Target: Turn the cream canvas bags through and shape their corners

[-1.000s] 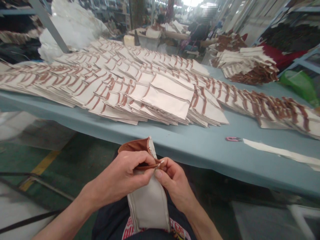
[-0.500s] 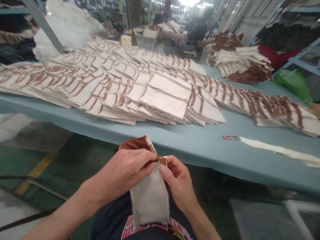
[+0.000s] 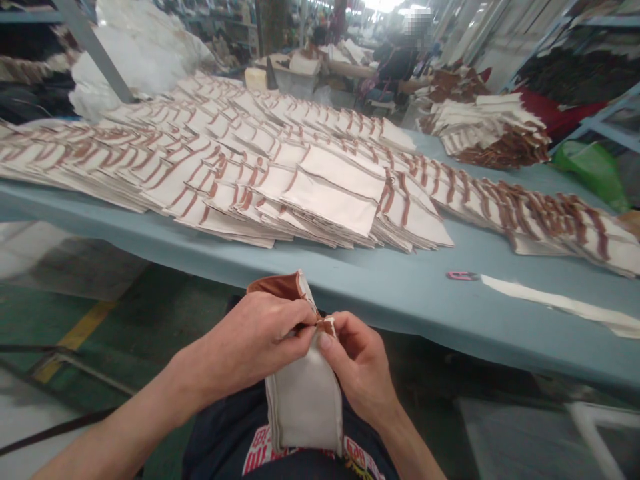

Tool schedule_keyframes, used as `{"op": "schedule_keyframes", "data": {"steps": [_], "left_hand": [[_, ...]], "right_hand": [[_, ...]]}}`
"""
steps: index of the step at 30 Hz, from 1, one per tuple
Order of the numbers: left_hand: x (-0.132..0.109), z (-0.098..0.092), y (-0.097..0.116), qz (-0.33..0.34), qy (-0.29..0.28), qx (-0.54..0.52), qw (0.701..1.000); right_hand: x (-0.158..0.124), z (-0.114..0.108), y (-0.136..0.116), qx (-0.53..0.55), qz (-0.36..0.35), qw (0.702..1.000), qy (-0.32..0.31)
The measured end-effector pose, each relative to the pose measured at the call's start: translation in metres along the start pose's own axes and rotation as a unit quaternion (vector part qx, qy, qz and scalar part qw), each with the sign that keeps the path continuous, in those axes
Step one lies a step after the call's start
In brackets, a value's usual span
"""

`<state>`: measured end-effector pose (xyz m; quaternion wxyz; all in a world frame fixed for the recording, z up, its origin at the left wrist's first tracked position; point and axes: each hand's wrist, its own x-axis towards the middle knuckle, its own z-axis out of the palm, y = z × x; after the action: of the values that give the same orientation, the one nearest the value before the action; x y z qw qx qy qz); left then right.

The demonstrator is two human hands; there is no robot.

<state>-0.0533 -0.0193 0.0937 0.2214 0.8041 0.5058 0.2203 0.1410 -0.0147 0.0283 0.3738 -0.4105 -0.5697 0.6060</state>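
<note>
Now pinching a cream-and-brown piece (image 3: 307, 407) at lower centre frame with left grip (image 3: 263, 328) and right grip (image 3: 359, 355); probably light, supple, best held by its brown edge (image 3: 327, 327).

Counter (image 3: 410, 277): both ends cut off by picture edges. On it, pale strip (image 3: 555, 301): right end cut off. Beyond it, person (image 3: 395, 63): blurred. Before it, cloth piece (image 3: 307, 403): partly hidden by left hand (image 3: 263, 330).

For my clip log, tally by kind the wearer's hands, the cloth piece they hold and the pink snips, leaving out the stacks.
Hands: 2 (left hand, right hand)
Cloth piece, held in both hands: 1
Pink snips, on the table: 1
Total: 4
</note>
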Motion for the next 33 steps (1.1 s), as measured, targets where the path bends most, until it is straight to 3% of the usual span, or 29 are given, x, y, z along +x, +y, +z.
{"op": "schedule_keyframes", "data": {"steps": [8, 15, 24, 33], "left_hand": [[-0.002, 0.001, -0.004, -0.027, 0.047, -0.061, 0.997], [-0.005, 0.01, -0.01, -0.134, 0.036, -0.233, 0.963], [-0.016, 0.002, -0.009, -0.132, 0.002, -0.238, 0.962], [-0.011, 0.003, -0.014, -0.115, -0.035, -0.283, 0.952]], "right_hand": [[0.0, 0.0, 0.002, 0.071, 0.053, 0.995, -0.042], [0.0, 0.006, 0.006, 0.009, 0.026, 0.999, -0.021], [-0.001, 0.011, -0.003, -0.031, 0.01, 0.999, -0.013], [-0.004, 0.008, -0.007, -0.061, -0.016, 0.998, -0.021]]}}
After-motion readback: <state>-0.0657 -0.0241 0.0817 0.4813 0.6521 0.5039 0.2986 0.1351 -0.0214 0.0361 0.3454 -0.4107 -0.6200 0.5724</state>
